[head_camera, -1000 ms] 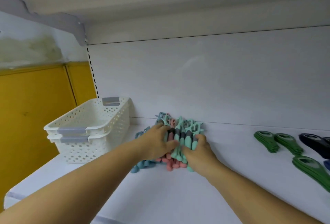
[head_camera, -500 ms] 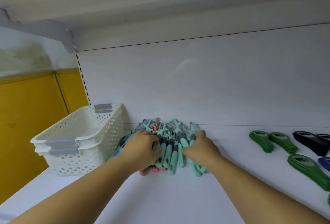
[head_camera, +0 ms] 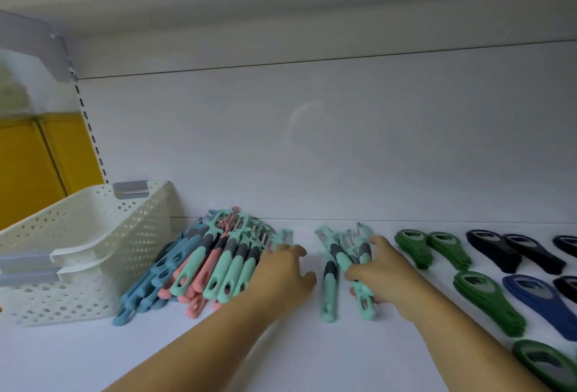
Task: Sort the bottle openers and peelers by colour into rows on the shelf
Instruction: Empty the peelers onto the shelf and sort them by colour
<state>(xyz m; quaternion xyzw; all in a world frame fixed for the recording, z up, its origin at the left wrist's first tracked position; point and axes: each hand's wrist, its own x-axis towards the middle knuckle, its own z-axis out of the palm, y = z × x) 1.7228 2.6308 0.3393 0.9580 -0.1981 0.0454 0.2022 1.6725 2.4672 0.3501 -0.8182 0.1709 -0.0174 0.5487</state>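
A heap of blue, pink and teal peelers (head_camera: pixel 199 266) lies on the white shelf (head_camera: pixel 281 357) beside the basket. My left hand (head_camera: pixel 281 270) rests against the heap's right side, fingers relaxed, nothing pinched. My right hand (head_camera: pixel 387 273) grips a small bunch of teal peelers (head_camera: pixel 362 263), held apart from the heap to its right. One teal peeler (head_camera: pixel 327 295) lies alone between my hands. Green bottle openers (head_camera: pixel 412 248) lie in stacks to the right, then dark navy openers (head_camera: pixel 493 251) and a blue opener (head_camera: pixel 540 307).
Two nested white perforated baskets (head_camera: pixel 93 235) stand at the left end of the shelf. The white back wall (head_camera: pixel 312 142) runs close behind the heap. More green openers (head_camera: pixel 487 301) lie near the front right. A yellow panel (head_camera: pixel 31 167) shows beyond the shelf's left side.
My right hand has pulled a bunch of teal peelers rightward out of the heap, leaving a gap. One teal peeler now lies alone in that gap. The view has shifted right.
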